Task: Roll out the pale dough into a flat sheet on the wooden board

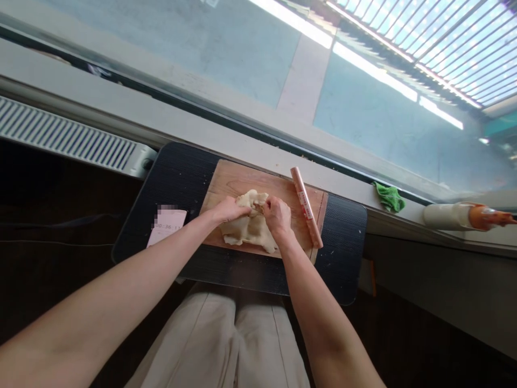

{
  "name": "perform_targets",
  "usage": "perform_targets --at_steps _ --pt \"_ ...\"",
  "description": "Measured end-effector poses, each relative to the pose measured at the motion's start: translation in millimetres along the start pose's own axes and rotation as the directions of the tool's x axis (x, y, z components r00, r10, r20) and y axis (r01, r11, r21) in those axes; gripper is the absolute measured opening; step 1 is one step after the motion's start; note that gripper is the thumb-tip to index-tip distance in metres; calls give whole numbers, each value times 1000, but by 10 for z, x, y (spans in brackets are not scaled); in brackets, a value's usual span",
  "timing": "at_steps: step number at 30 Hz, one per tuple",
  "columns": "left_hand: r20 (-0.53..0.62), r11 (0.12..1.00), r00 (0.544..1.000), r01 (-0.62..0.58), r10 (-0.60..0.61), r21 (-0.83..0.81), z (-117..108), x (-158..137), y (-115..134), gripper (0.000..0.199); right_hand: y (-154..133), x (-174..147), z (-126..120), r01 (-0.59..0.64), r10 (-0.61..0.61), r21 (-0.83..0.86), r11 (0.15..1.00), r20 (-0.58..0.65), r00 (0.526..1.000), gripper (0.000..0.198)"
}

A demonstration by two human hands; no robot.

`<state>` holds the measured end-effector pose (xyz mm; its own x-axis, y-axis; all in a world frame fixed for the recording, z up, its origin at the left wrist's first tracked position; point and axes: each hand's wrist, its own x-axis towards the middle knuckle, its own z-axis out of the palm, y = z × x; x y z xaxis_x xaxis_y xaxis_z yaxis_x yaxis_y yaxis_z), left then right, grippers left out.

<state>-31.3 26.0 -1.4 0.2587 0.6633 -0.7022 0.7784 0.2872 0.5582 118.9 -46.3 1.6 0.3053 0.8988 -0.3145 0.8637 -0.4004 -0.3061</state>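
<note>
We see left hand (229, 209) and right hand (278, 215) pinching the pale, irregular dough sheet (248, 231); likely soft, tearable. We'd hold thicker folds; avoid thin edges.

Pale, ragged-edged dough (250, 230) lies flattened on the wooden board (238, 179), bunched toward its far side.

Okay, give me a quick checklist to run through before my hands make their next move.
1. Left hand touching the dough: ok.
2. Right hand touching the dough: ok, at its far part.
3. Dough on the wooden board: ok.
4. Pinkish rod apart from both hands: ok, it lies toward the board's right side.
5. Pinkish rod wholly within the board: not ok, its far end sticks out past the far edge.
6. Dough beneath the hands untorn: cannot tell, they cover it.
</note>
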Motion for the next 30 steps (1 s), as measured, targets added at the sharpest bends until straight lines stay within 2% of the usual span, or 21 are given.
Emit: perform_targets --at_steps 2,4,8,10,14,17,20,22,25,27,30 --pt "-6 994 1000 -24 25 104 65 -7 17 34 -28 37 68 -4 3 -33 999 -31 1000 21" --pt "-21 984 998 -53 57 168 124 -5 24 34 -17 25 96 43 -46 -54 998 -49 998 22" --pt "-141 989 985 -84 100 120 180 13 32 35 97 -84 58 212 -211 38 977 -21 977 24" --pt "-182 991 975 -118 129 69 182 24 42 32 145 -104 39 247 -248 107 963 -6 969 24" --pt "-44 957 965 -261 258 -126 182 52 103 29 104 1 62 143 -142 144 979 -16 990 19" --pt "-40 946 972 -236 233 -220 176 75 184 27 51 118 41 61 -61 133 989 -4 998 18" --pt "-86 954 978 -207 192 -216 135 95 265 29 94 207 -73 62 -76 155 986 87 993 16" --pt "-66 946 967 -256 248 -197 91 110 299 36 151 252 -158 92 -101 157 983 44 994 24" --pt "-20 910 927 -372 374 -182 35 147 293 41 196 303 -218 174 -174 120 977 -10 985 35" --pt "-7 892 912 -404 411 -201 13 179 255 38 193 317 -217 201 -208 111 973 55 977 29" --pt "-12 889 916 -393 401 -236 -6 222 182 31 192 300 -227 141 -157 135 981 117 981 22"
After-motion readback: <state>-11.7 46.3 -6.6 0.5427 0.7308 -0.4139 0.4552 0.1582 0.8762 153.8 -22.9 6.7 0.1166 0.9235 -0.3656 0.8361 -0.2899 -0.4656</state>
